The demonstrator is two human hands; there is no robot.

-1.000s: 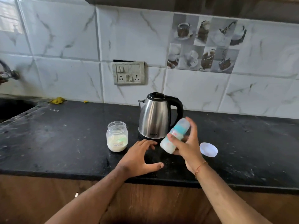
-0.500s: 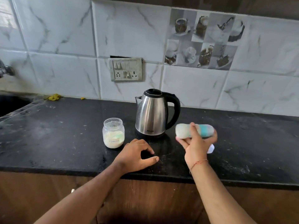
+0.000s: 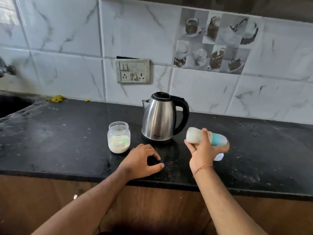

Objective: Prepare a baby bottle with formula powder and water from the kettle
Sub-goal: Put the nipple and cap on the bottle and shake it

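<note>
Here, right of centre in the frame, the right hand [image 3: 202, 148] grips the baby bottle [image 3: 205, 137], which lies sideways above the black counter [image 3: 50, 141]. The left hand [image 3: 142, 161] rests on the counter at centre, fingers loosely curled and holding nothing. Behind stand the kettle [image 3: 160, 119] and, to its left, the formula jar [image 3: 118, 137].
</note>
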